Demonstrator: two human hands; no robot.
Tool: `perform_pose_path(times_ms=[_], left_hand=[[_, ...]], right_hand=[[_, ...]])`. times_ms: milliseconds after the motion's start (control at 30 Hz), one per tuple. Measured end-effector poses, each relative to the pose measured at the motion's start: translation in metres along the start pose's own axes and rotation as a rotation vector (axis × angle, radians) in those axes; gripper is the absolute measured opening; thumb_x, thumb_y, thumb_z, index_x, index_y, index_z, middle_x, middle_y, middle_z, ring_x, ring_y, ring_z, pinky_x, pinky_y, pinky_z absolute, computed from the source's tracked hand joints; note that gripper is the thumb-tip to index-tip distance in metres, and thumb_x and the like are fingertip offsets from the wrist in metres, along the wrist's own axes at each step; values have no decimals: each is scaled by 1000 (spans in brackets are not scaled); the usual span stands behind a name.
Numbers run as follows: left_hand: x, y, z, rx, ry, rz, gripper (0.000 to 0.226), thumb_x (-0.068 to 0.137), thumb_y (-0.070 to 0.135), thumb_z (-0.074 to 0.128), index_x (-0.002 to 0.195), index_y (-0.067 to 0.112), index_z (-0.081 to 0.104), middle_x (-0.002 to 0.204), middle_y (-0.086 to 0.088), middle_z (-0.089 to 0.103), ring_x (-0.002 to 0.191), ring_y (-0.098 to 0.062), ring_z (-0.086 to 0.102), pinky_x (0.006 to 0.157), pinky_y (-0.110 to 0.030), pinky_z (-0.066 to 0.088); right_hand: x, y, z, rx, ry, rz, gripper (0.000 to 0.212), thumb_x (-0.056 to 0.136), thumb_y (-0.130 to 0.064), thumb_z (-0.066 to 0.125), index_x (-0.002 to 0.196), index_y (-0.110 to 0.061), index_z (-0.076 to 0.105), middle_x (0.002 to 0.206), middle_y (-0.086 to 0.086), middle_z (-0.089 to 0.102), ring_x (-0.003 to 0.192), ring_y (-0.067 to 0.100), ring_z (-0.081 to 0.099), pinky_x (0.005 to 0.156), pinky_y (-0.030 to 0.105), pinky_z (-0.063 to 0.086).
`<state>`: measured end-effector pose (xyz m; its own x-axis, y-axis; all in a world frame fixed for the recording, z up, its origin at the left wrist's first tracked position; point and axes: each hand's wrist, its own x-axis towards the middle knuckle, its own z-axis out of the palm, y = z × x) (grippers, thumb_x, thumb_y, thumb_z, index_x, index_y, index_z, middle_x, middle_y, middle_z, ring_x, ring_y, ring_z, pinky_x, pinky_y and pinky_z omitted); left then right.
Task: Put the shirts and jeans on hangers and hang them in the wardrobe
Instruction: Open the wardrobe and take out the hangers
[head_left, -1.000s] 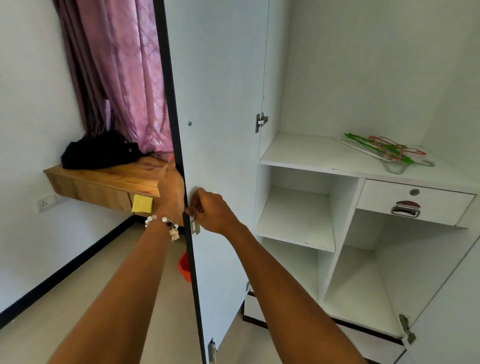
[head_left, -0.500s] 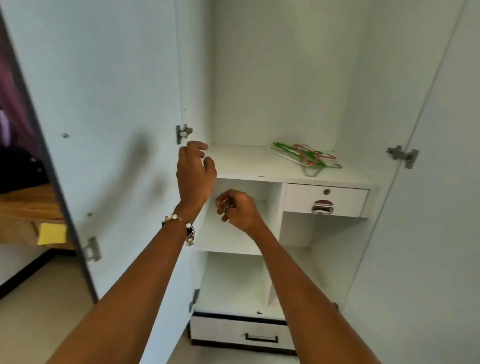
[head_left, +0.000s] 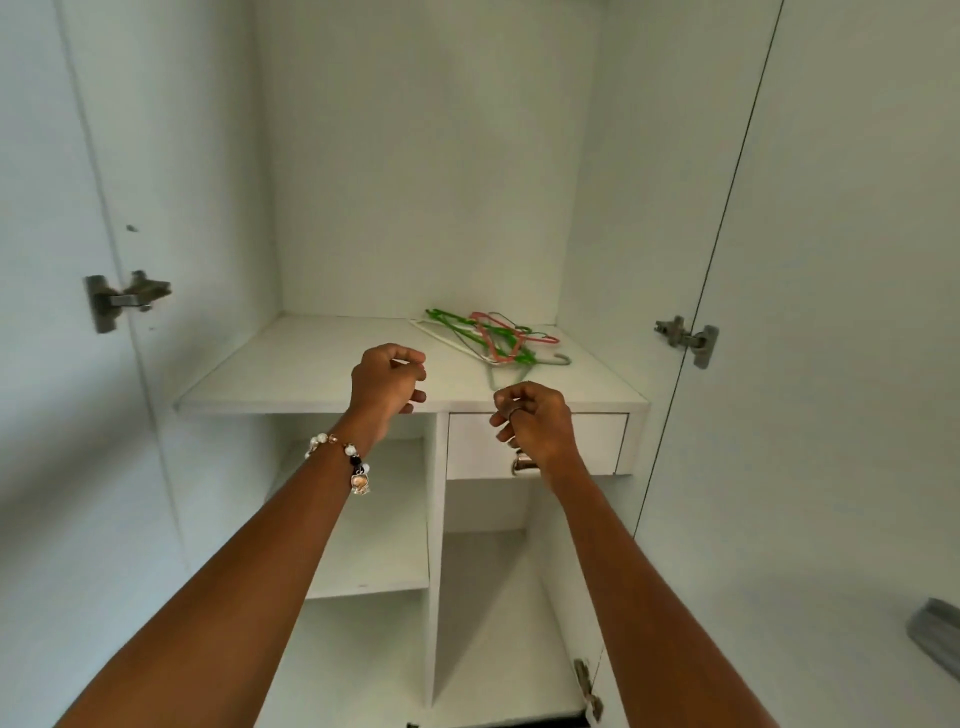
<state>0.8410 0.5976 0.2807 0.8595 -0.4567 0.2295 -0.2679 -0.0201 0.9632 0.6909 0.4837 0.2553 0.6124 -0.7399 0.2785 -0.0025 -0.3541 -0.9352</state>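
Head camera faces forward and down, close into the open wardrobe (head_left: 415, 156).

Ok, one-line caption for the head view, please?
Both empty hands, left hand and right hand, reach toward tangled green, red and white wire hangers on the open white wardrobe's shelf.

White wardrobe interior (head_left: 415, 156) with both doors open, a shelf (head_left: 311, 374), a small drawer (head_left: 597, 436), evenly lit

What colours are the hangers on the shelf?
Green, red and white hangers, tangled in a pile on the shelf; head view.
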Motion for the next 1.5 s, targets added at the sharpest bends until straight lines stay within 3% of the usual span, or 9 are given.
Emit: perform_pose_path(times_ms=[267, 433, 567, 833, 1000, 1100, 1200, 1333, 1500], left_hand=[[165, -41, 67, -26, -92, -227, 10, 88, 10, 59, 94, 5, 64, 95, -15, 70, 64, -23, 65, 60, -31, 53], [250, -62, 105, 10, -144, -362, 49, 87, 16, 64, 129, 1, 43, 113, -19, 56, 68, -23, 53, 56, -29, 46], [288, -79, 136, 8, -142, -406, 63, 89, 29, 64, 138, 5, 34, 123, -19, 49, 99, -33, 57, 74, -34, 47], [359, -87, 193, 258, -111, -341, 91, 78, 62, 63, 142, 3, 34, 147, -17, 32, 128, -37, 40, 103, -48, 42], [384, -83, 222, 450, -85, -389, 117, 71, 71, 62, 148, -3, 14, 153, -30, 10, 139, -41, 23, 112, -48, 28], [394, -88, 232, 386, -111, -350, 93, 69, 63, 71, 133, 1, 45, 138, -27, 44, 127, -37, 44, 106, -43, 39], [395, -90, 236, 498, -106, -240, 48, 60, 54, 80, 75, 14, 59, 94, -12, 68, 90, -27, 64, 81, -37, 55], [396, -89, 240, 714, -88, -205, 51, 64, 33, 82, 104, 9, 60, 112, -10, 62, 106, -27, 60, 87, -36, 52], [399, -94, 241, 799, -17, -186, 28, 77, 18, 68, 102, 7, 60, 109, -9, 63, 104, -25, 60, 78, -27, 47]], right_hand=[[160, 43, 9, -67, 144, 92, 15, 92, -3, 52, 89, -9, 66, 79, 9, 70, 58, 9, 59, 45, 14, 41], [249, 71, 9, -194, 284, 140, 14, 90, -14, 58, 86, -6, 70, 83, 12, 70, 79, 27, 65, 77, 39, 55], [297, 95, 2, -302, 359, 178, 30, 92, -22, 60, 72, 0, 65, 74, 14, 66, 81, 32, 63, 71, 33, 47], [383, 120, 12, -892, 33, 277, 58, 92, -61, 46, 117, -10, 57, 120, 11, 60, 119, 32, 50, 99, 42, 37], [429, 133, 28, -795, -64, 298, 58, 80, -60, 63, 112, -12, 57, 115, 11, 61, 111, 30, 56, 93, 43, 46], [448, 139, 33, -564, -111, 307, 60, 69, -60, 70, 104, -12, 63, 102, 8, 67, 97, 26, 63, 90, 44, 51], [458, 133, 45, -467, -208, 285, 60, 66, -50, 77, 115, -20, 59, 108, 7, 67, 103, 28, 62, 93, 47, 50], [469, 132, 54, -687, -183, 294, 84, 67, -43, 82, 135, -18, 40, 127, 9, 57, 118, 32, 54, 99, 46, 45], [468, 126, 51, -921, -112, 299, 58, 77, -41, 77, 121, -16, 52, 122, 5, 58, 117, 27, 55, 102, 44, 36]])
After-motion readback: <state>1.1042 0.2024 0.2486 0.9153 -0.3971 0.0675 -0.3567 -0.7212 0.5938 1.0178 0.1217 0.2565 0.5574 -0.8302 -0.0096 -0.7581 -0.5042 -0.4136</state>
